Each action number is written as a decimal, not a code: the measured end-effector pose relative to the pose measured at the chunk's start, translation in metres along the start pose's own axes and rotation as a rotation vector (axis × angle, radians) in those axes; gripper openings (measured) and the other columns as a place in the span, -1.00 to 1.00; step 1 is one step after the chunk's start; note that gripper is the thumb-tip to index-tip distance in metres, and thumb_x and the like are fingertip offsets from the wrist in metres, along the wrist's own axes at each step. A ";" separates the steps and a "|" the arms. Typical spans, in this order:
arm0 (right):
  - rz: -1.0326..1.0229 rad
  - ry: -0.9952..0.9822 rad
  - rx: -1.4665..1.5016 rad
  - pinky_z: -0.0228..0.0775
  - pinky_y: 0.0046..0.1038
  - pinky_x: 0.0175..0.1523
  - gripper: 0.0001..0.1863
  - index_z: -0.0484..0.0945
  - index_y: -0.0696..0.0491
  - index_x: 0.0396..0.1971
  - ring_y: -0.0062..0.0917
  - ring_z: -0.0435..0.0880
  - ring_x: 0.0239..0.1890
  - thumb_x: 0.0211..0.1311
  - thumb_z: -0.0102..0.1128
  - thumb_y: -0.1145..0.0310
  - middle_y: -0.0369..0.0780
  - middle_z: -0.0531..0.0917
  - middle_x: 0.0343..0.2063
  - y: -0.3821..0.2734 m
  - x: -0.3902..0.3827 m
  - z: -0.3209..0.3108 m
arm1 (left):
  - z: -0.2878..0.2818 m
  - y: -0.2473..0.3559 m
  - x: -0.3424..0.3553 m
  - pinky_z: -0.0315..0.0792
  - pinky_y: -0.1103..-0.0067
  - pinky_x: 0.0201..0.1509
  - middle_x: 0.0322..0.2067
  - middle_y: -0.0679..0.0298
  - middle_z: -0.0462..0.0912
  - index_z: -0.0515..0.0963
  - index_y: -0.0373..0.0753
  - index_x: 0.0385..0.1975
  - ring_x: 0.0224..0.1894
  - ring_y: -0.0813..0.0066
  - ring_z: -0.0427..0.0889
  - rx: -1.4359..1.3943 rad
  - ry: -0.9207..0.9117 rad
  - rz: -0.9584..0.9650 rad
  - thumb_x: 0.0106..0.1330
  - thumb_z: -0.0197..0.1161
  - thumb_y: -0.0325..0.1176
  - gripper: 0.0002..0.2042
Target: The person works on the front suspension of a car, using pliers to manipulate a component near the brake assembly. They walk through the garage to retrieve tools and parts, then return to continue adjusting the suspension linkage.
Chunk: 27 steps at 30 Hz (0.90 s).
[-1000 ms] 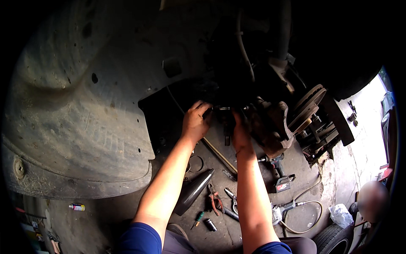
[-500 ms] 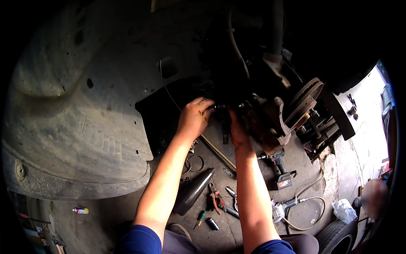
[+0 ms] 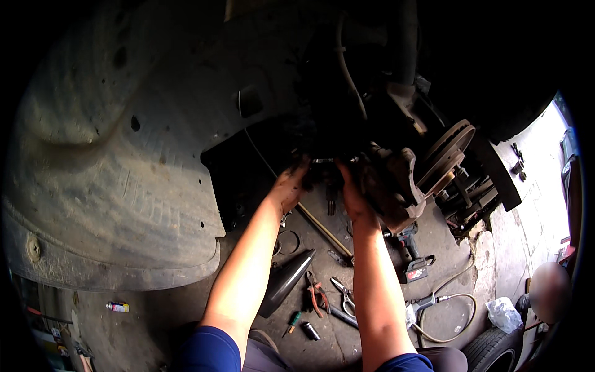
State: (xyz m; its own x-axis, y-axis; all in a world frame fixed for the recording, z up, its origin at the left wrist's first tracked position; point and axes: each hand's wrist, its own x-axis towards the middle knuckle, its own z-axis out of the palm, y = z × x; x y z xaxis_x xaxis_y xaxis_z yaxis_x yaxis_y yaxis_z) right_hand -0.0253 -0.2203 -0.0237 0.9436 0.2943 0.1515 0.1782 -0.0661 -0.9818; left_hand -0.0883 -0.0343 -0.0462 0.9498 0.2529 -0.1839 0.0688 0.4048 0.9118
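Under a raised vehicle, both my hands are at a short, shiny metal rod (image 3: 323,161) lying crosswise in deep shadow. My left hand (image 3: 290,188) is at the rod's left end, its fingers pointing up and closed around something too dark to make out. Opposite it, my right hand (image 3: 352,193) is at the rod's right part, beside a rusty steering knuckle and caliper assembly (image 3: 400,186). Its fingers look closed, but shadow hides what they grip. Farther right stands the brake disc (image 3: 447,152).
A wheel-arch liner (image 3: 111,204) fills the left side. On the floor lie a black cone-shaped part (image 3: 286,284), red-handled pliers (image 3: 318,292), scissors (image 3: 344,297), a screwdriver (image 3: 292,322), a socket (image 3: 310,331), a cordless power tool (image 3: 412,255) and an air hose (image 3: 462,338). A tire (image 3: 496,350) lies lower right.
My left hand has moved slightly down and turned, so its back no longer faces up and its fingers point upward. My right hand stays near the rod. The whole view has shifted slightly.
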 end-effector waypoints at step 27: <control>-0.216 0.138 -0.280 0.35 -0.34 0.27 -0.54 0.65 0.07 0.00 -0.40 0.60 0.05 0.41 0.24 -0.04 -0.18 0.70 -0.03 0.000 -0.002 -0.009 | 0.026 0.037 -0.010 0.45 0.54 -0.09 -0.14 0.22 0.72 0.59 -0.37 0.09 -0.21 0.48 0.60 0.540 0.010 -0.115 0.45 0.07 0.35 -0.25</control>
State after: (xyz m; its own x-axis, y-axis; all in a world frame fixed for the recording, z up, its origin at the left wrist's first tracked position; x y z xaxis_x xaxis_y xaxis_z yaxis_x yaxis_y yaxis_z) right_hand -0.0249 -0.2299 -0.0233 0.9011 0.2000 0.3848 0.4289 -0.2798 -0.8589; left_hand -0.0875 -0.0445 -0.0015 0.9240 0.2434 -0.2948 0.3215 -0.0774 0.9437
